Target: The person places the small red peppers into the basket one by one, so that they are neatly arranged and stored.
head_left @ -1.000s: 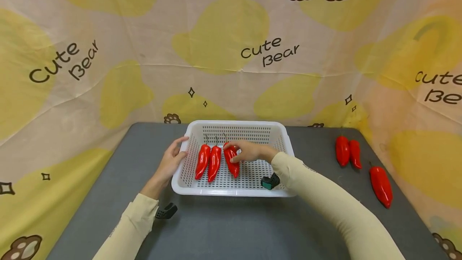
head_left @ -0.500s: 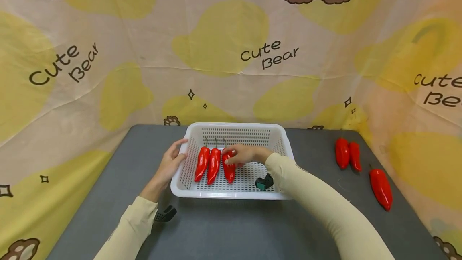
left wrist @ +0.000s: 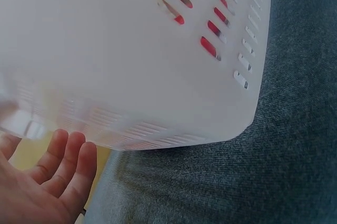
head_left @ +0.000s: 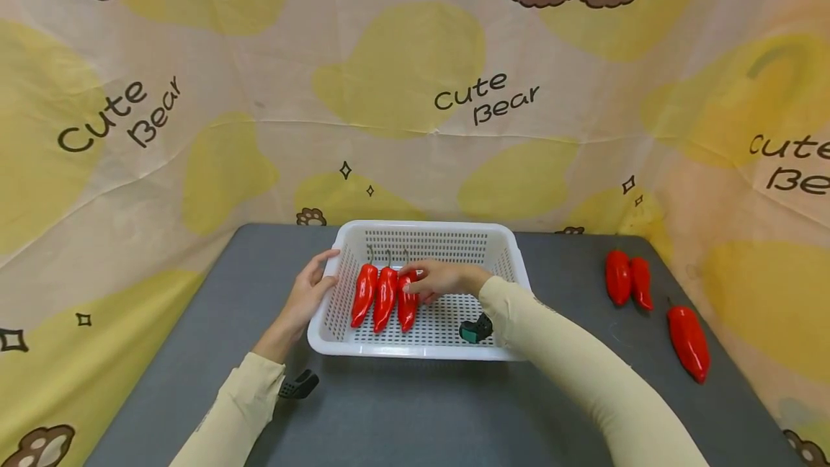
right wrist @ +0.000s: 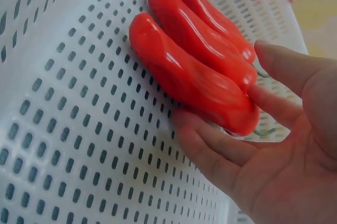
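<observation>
A white perforated plastic basket (head_left: 421,353) holds three shiny red peppers, lying side by side. My right hand (head_left: 441,278) is over the rightmost pepper (head_left: 407,308) in the basket. In the right wrist view, its extended fingers touch this pepper (right wrist: 195,84) on both sides near the stem end, while the thumb stands raised off it. The middle pepper (head_left: 385,298) and left pepper (head_left: 364,295) lie closely alongside. At the basket's left end, my left hand (head_left: 310,290) touches the rim with thumb and forefinger. Its other fingers (left wrist: 79,168) lie loosely bent beside the outer wall.
On the grey table (head_left: 415,409), two red peppers lie together at the back right, one larger (head_left: 618,277) and one smaller (head_left: 640,283). Another red pepper (head_left: 689,343) lies nearer the right edge. A printed cloth (head_left: 402,78) hangs behind the table.
My right hand has moved slightly left, and the rightmost basket pepper has shifted left and turned straighter, closer to the middle one. The left hand stays at the rim.
</observation>
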A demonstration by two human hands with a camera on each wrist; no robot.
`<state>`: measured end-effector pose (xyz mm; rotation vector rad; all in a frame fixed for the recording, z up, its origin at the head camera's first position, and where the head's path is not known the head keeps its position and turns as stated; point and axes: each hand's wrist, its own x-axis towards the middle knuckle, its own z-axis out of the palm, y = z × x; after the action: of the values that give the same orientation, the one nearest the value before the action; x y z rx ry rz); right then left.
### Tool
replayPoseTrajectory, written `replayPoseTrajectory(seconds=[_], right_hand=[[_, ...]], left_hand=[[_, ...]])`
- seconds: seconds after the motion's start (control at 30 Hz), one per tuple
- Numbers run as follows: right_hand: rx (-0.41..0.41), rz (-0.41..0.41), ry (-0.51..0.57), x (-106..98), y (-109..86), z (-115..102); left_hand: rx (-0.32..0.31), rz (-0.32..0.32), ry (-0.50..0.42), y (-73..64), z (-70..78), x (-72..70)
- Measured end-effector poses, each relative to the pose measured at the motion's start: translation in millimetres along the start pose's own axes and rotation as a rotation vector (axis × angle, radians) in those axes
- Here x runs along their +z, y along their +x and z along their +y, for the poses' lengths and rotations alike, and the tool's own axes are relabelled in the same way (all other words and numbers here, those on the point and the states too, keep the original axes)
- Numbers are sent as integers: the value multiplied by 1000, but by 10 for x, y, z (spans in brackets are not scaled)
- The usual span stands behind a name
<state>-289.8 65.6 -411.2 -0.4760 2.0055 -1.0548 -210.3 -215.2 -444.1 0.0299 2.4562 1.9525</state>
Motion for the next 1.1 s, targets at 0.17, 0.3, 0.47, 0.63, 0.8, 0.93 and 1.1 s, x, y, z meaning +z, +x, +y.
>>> replayPoseTrajectory(seconds=[0.17, 0.3, 0.47, 0.63, 0.8, 0.93, 1.1], right_hand=[[-21, 13, -35, -6, -7, -2], [-33, 46, -89, -39, -20, 25], [-48, 56, -107, -121, -79, 35], [-103, 72, -117, -219, -191, -35], [-153, 93, -126, -318, -347, -100], [-168, 114, -129, -403, -509, -72], [-183, 127, -148, -493, -705, 14]], left_hand=[[-3, 4, 1, -10, 18, -10], [1, 3, 4, -7, 9, 4], [-2, -5, 10, 3, -21, 17], [7, 5, 24, 12, -14, -10], [9, 14, 33, 10, -4, -52], [9, 2, 25, 19, 9, -33], [3, -5, 21, 10, -7, -12]])
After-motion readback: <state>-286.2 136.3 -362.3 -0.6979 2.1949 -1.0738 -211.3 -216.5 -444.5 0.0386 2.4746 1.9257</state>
